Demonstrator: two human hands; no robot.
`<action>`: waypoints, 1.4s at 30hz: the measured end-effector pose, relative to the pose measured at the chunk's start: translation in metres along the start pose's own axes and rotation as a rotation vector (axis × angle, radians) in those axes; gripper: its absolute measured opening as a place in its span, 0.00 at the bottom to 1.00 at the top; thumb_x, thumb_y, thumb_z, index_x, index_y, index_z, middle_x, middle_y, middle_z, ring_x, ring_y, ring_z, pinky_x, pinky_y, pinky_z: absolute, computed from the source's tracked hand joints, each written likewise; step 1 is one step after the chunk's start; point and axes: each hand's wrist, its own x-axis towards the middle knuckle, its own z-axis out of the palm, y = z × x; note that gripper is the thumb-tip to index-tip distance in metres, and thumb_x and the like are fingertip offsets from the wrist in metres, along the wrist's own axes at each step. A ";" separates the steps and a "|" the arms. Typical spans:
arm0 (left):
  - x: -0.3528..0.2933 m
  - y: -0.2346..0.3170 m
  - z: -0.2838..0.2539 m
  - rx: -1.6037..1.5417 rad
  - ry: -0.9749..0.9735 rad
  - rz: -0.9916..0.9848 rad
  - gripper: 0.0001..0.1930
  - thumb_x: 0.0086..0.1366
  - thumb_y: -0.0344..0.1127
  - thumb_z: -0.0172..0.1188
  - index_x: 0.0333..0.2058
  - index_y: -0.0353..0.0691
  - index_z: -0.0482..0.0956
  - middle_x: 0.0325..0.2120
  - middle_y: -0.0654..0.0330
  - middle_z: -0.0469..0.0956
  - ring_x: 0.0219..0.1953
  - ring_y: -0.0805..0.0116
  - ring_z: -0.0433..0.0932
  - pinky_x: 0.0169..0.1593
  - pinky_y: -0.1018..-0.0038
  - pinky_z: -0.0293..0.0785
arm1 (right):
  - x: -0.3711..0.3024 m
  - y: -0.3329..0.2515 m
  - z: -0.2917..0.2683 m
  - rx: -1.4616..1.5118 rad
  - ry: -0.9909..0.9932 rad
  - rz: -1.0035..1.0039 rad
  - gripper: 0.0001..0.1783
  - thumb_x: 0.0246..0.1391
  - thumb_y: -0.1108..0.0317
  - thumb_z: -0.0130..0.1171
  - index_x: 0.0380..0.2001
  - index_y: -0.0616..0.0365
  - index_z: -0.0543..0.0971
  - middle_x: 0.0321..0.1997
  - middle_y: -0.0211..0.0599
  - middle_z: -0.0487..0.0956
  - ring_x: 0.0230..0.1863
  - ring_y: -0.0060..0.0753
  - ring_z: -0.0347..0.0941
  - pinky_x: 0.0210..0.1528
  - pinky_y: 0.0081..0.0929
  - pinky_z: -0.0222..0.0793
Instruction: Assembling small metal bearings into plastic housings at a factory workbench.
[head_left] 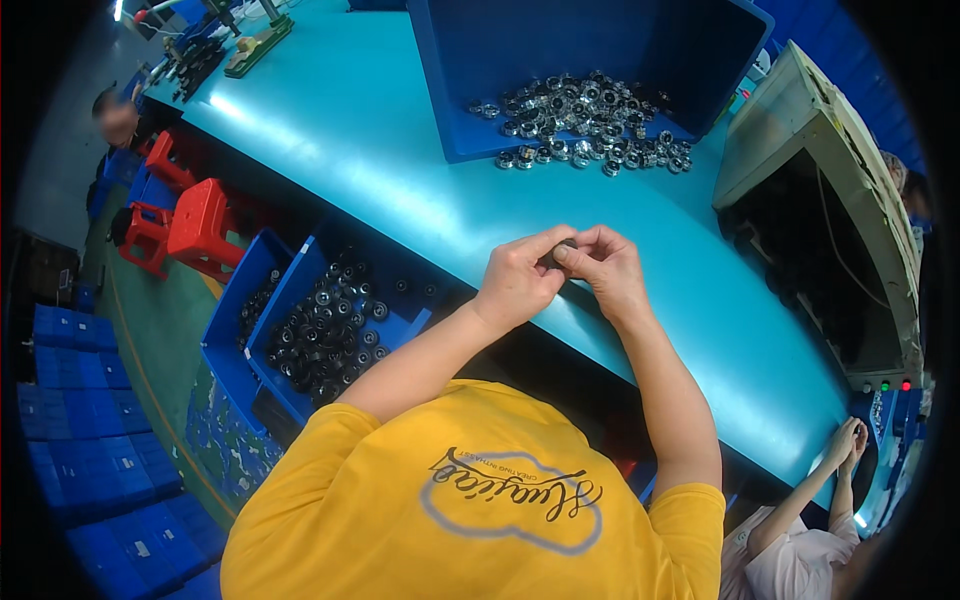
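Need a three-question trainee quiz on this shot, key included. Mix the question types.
1. True or false: the left hand and right hand both have fingers on one small dark piece.
2. What colour are the stools left of the teal table?
A) yellow
B) red
C) white
3. What kind of container stands on the table with shiny round parts heaped at its open side?

Key:
1. True
2. B
3. A blue bin
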 end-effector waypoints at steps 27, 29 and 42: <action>0.004 -0.017 -0.006 -0.313 -0.131 -0.157 0.17 0.73 0.31 0.57 0.58 0.42 0.78 0.36 0.64 0.79 0.32 0.80 0.74 0.33 0.81 0.74 | -0.002 -0.007 -0.011 0.080 -0.097 0.051 0.14 0.64 0.63 0.65 0.42 0.65 0.82 0.36 0.36 0.84 0.37 0.26 0.81 0.42 0.23 0.82; 0.007 -0.011 -0.020 -0.452 -0.319 -0.418 0.19 0.72 0.29 0.57 0.61 0.42 0.76 0.38 0.64 0.79 0.34 0.80 0.75 0.35 0.81 0.75 | -0.002 -0.009 -0.012 0.082 -0.079 0.060 0.14 0.64 0.62 0.65 0.42 0.65 0.82 0.37 0.36 0.84 0.37 0.26 0.81 0.42 0.23 0.82; 0.002 -0.015 -0.021 -0.384 -0.324 -0.303 0.30 0.64 0.23 0.65 0.65 0.40 0.70 0.47 0.63 0.78 0.47 0.75 0.78 0.50 0.75 0.78 | -0.003 -0.009 -0.010 0.080 -0.073 0.067 0.16 0.62 0.61 0.67 0.43 0.65 0.83 0.40 0.37 0.84 0.39 0.27 0.81 0.44 0.26 0.80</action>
